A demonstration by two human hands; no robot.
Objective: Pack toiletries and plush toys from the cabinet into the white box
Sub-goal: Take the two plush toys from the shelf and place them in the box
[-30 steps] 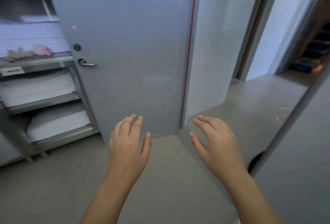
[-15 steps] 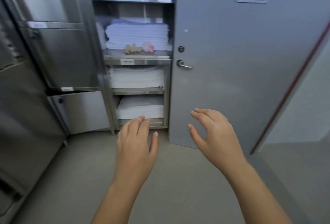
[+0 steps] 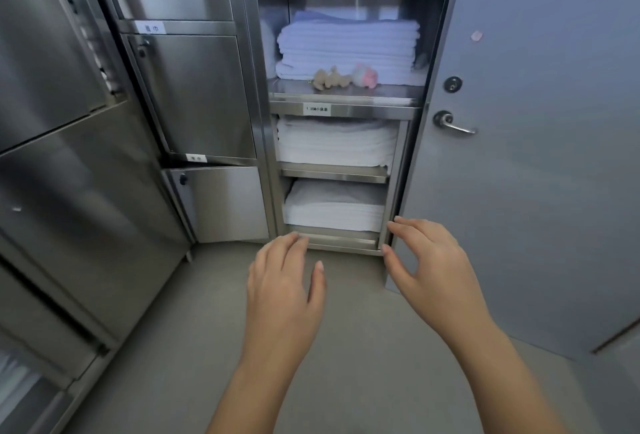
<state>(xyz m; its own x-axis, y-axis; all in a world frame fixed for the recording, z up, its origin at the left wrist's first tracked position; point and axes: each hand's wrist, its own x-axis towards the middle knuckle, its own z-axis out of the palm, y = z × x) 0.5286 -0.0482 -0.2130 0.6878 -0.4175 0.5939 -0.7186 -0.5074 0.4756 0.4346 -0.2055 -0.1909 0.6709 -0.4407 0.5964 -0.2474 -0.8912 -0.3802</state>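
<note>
Hands raised before me, palms down: my left hand (image 3: pixel 285 290) and right hand (image 3: pixel 427 265) both hang empty with fingers loosely spread, grasping nothing. Since half a second ago my view has swung left, so the steel cabinet (image 3: pixel 263 142) now sits centred. Two plush toys, one beige (image 3: pixel 330 79) and one pink (image 3: pixel 365 75), lie on its upper shelf, touching the folded towels (image 3: pixel 348 44) behind. I see the grey door (image 3: pixel 540 163) standing just right of the shelves.
</note>
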